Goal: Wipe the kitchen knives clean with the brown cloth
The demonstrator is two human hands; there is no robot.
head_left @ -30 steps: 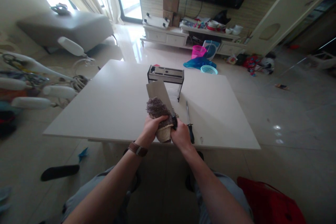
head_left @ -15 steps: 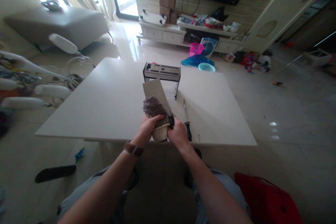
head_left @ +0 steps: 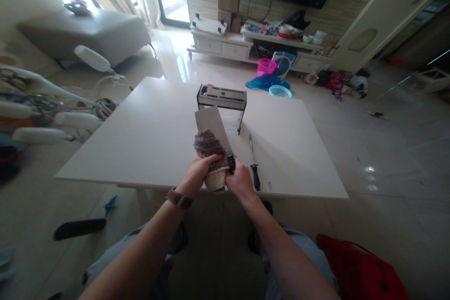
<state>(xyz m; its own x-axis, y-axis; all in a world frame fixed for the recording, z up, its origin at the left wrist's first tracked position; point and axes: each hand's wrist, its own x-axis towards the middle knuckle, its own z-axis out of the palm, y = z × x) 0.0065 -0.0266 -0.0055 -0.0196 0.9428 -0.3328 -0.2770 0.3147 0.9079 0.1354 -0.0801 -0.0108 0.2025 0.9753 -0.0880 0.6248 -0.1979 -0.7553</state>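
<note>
My right hand (head_left: 240,178) is closed around the black handle of a cleaver (head_left: 213,124), its broad blade pointing up and away from me. In my left hand (head_left: 199,171) is a brown, shaggy cloth (head_left: 208,142) with a pale underside, folded against the near face of the blade. The left thumb presses on the cloth close to the handle. To the right, a sharpening steel (head_left: 255,176) with a black handle lies on the white table (head_left: 140,140). Behind the blade stands a knife block (head_left: 222,94) with a slotted top and clear front.
A small key-like item (head_left: 269,185) lies near the table's front edge. Beyond the table are a light blue basket (head_left: 280,91), a pink basket (head_left: 266,66) and a low white cabinet (head_left: 232,48). A red bag (head_left: 358,267) rests on the floor at right.
The whole view has shifted slightly, so the surroundings appear further right. Both hands keep their hold, and the cloth and cleaver stay in nearly the same position together.
</note>
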